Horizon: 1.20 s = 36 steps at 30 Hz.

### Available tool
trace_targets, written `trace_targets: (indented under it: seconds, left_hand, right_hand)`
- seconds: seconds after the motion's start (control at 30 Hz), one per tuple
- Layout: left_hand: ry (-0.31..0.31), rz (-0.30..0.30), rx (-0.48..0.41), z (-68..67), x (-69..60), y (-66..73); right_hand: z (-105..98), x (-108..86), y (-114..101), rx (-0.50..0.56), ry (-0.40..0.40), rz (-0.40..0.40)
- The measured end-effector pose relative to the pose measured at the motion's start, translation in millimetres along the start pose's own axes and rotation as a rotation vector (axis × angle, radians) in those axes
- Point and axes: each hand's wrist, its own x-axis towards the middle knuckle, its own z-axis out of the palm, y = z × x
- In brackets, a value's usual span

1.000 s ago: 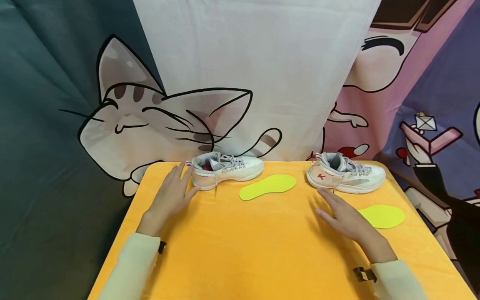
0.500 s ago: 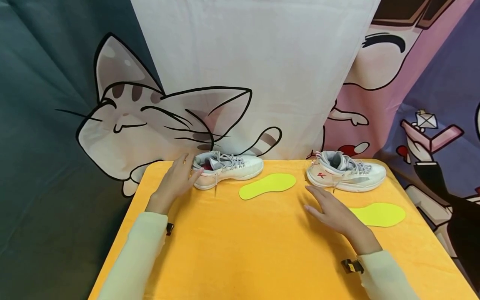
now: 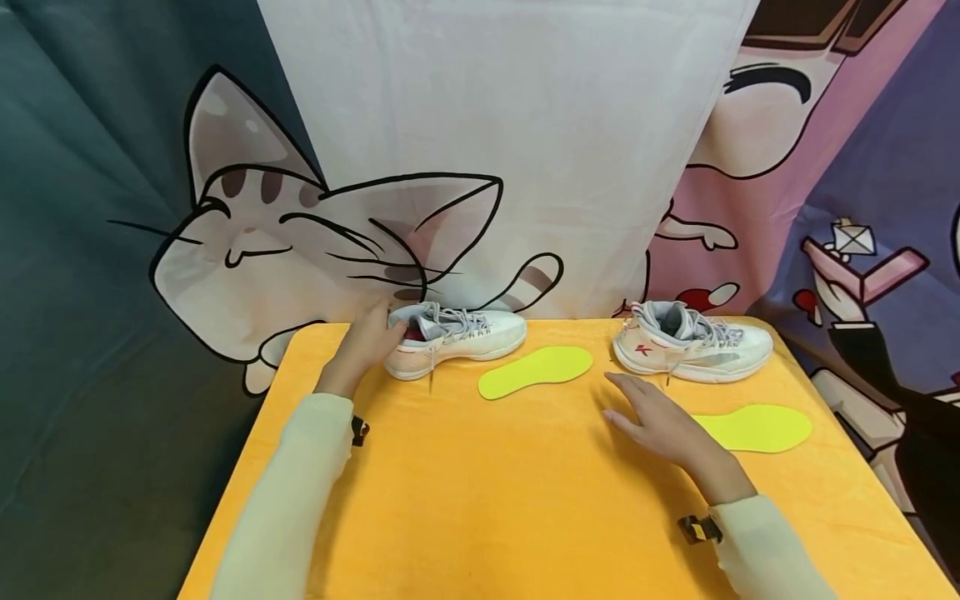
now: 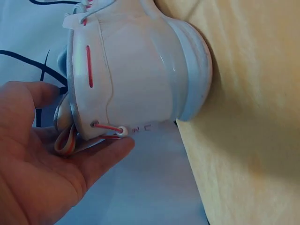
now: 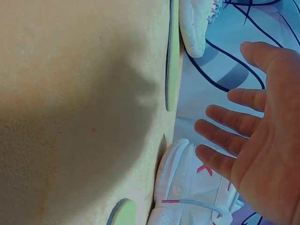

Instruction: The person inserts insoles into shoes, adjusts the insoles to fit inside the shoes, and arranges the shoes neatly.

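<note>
Head view: left hand grasps the white sneaker by its nine-o'clock heel; right hand, at four o'clock, holds nothing. Sneaker appears light, soft-collared, stiff-soled; heel suits lifting.

L hand extending fwd, ahead of R. L thumb bending in, facing L fingers across from it; whether pinching, can't tell. L wrist and sleeved L forearm trailing back behind hand. R hand hovering, R fingers fanning slightly, nr straight; R thumb standing apart, inner side. R wrist, sleeved R forearm angling back and outward behind hand.
</note>
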Motion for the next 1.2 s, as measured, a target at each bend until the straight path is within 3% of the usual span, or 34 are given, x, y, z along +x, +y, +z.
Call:
trace_targets:
  seconds: [0.17, 0.3, 0.43, 0.6, 0.77, 0.97, 1.2]
  left_hand:
    - [-0.004, -0.044, -0.017, 1.1, 5.5, 1.1]
    - [-0.006, -0.083, -0.081, 0.8, 10.6, 1.2]
    - [-0.015, -0.164, -0.168, 0.9, 15.7, 0.4]
    - [0.001, -0.24, -0.191, 1.4, 18.6, -0.6]
    - [0.011, -0.252, -0.189, 1.2, 17.7, 0.2]
    - [0.046, -0.218, -0.187, 1.2, 12.9, -1.2]
    - [0.092, -0.186, -0.215, -4.7, -4.5, 2.3]
  right_hand:
    - [2, 5.5, -2, -0.007, 0.008, -0.029]
    - [3, 11.3, -5, -0.002, 0.017, -0.053]
    - [6, 17.6, -9, 0.011, 0.016, -0.067]
    - [11, 23.3, -13, 0.039, -0.008, -0.068]
    - [16, 26.6, -15, 0.066, -0.022, -0.077]
    - [21, 29.4, -18, 0.071, -0.037, -0.081]
    - [21, 28.6, -19, 0.054, -0.051, -0.077]
